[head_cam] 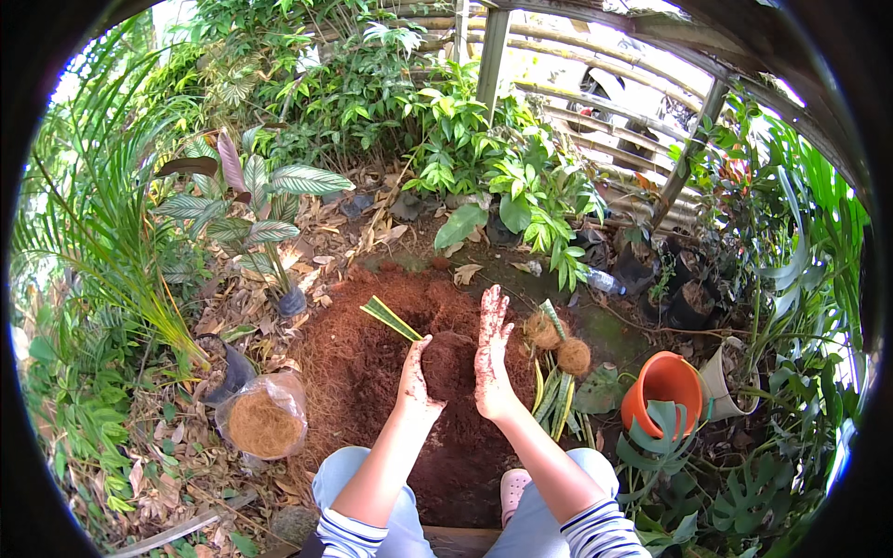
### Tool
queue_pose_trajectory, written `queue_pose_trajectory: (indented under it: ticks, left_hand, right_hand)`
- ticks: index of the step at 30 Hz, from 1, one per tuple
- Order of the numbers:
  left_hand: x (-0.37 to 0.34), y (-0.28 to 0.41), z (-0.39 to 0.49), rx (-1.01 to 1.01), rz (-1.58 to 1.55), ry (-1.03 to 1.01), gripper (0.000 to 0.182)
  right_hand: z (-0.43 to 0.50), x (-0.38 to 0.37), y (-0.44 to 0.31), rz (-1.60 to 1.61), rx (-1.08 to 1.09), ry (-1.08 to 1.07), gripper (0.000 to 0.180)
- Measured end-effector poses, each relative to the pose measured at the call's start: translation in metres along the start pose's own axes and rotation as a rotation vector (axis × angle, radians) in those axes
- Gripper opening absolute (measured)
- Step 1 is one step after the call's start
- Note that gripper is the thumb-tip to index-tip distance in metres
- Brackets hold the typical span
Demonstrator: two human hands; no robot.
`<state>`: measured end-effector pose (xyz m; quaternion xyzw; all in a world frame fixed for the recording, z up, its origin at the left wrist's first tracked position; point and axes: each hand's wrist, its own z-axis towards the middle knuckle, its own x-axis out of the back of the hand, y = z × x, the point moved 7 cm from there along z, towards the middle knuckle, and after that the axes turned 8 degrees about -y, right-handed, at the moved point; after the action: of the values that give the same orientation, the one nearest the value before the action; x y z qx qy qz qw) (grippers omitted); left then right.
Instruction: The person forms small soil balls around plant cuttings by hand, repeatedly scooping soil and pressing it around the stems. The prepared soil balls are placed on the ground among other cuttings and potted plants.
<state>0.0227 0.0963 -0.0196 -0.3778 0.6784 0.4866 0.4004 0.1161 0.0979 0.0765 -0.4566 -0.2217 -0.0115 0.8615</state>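
A round ball of dark brown soil or coco peat (450, 366) rests in my left hand (416, 380), whose thumb lies along its near side. From the ball a yellow-edged snake plant leaf (391, 317) sticks out toward the upper left. My right hand (492, 349) is held upright beside the ball, fingers straight and smeared with soil, apart from it. Beneath both hands spreads a heap of reddish-brown coco peat (342, 356). Just right of my right hand lie fibre-wrapped balls (573, 356) with snake plant leaves (556, 401).
A plastic bag of coconut fibre (265, 424) stands at left, near a black-bagged palm (227, 373). At right are an orange bucket (661, 390) and a whitish pot (729, 380). A plastic bottle (604, 281) lies beyond. Monstera leaves (659, 436) reach in from the lower right.
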Motion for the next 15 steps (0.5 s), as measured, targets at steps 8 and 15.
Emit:
queue_pose_trajectory:
  ticks: [8, 15]
  left_hand:
    - [0.033, 0.000, -0.002, -0.207, 0.301, 0.239, 0.030]
    - [0.024, 0.005, -0.013, -0.148, 0.177, 0.259, 0.027]
  right_hand:
    - [-0.004, -0.025, 0.018, -0.185, -0.105, -0.253, 0.045]
    - [-0.005, -0.028, 0.013, -0.163, -0.085, -0.241, 0.052]
